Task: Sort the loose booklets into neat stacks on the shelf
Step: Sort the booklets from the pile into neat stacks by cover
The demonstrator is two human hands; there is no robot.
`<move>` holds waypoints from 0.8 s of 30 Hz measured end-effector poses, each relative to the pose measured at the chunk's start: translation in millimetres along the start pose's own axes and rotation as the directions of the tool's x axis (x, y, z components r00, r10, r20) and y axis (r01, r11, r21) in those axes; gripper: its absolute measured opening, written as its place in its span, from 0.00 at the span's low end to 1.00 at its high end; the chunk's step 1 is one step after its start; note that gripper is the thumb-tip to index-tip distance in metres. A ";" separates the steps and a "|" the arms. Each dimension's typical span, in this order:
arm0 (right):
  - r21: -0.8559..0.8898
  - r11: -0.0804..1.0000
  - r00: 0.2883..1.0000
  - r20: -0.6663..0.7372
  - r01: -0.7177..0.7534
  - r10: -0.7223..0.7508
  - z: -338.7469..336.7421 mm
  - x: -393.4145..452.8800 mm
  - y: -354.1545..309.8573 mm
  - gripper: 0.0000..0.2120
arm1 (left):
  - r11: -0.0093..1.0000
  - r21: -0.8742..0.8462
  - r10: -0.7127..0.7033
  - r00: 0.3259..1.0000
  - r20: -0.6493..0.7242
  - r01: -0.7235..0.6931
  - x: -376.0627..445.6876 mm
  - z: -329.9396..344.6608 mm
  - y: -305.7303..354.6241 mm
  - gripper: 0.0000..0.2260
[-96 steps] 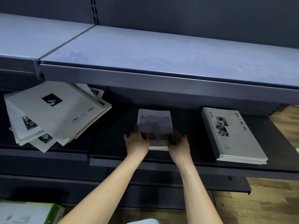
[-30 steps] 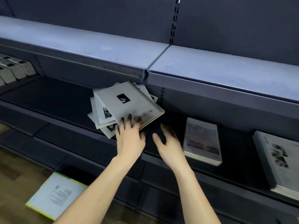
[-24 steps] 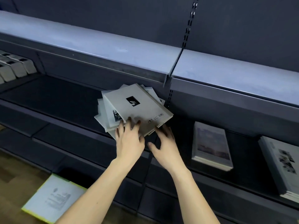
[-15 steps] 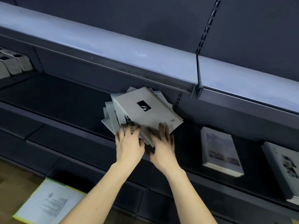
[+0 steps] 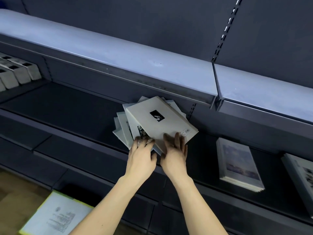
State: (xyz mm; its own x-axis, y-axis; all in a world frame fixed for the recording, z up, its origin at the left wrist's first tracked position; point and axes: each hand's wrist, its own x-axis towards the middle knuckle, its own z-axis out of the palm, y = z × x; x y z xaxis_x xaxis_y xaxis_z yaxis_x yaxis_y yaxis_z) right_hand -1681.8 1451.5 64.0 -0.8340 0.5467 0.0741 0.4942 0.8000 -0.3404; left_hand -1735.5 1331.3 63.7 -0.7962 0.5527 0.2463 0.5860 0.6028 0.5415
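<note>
Landmark: loose fanned pile of pale grey square booklets [image 5: 157,122], lying on the dark metal shelf [image 5: 71,109] under the pale blue upper shelf [image 5: 118,53].
Left hand [image 5: 141,156]: at the pile's near-left corner, fingers curled into the lower booklets' edges, gripping them.
Right hand [image 5: 175,155]: fingers spread flat on the top booklet's near edge, not closed.
Neat stack of grey booklets [image 5: 237,163]: right of the pile, well apart.
White sheet with yellow-green border [image 5: 55,216]: on the floor, below-left of the pile.

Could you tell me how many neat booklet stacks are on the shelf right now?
2: one neat stack right of the hands, another cut off at the right edge. The messy pile is unsorted.
</note>
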 end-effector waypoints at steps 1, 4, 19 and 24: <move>0.014 1.000 1.000 -0.018 0.012 -0.011 0.8 -0.2 -1.7 0.36 | 1.000 -0.003 0.003 1.000 0.009 -0.003 -0.7 -0.1 -1.3 0.21; 0.034 0.993 0.987 -0.121 0.114 -0.110 6.1 -1.8 2.0 0.25 | 0.999 -0.037 -0.005 1.000 -0.003 0.005 -2.5 -0.2 -2.2 0.21; 0.208 0.960 0.968 -0.201 0.189 -0.147 -15.1 -12.8 7.2 0.17 | 0.987 -0.099 -0.129 0.992 0.010 0.130 -28.6 -2.0 12.8 0.27; 0.315 0.930 0.977 -0.154 0.189 -0.146 -27.2 -24.9 0.2 0.16 | 0.982 -0.108 -0.159 0.987 -0.013 0.157 -38.1 -3.6 15.1 0.29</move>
State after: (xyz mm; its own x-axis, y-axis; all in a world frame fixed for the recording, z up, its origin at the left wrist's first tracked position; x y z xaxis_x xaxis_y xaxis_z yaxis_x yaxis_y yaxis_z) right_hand -1654.2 1444.8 87.6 -0.8494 0.4554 0.2667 0.2247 0.7694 -0.5979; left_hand -1696.8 1317.2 65.4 -0.8812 0.4423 0.1670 0.4339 0.6164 0.6571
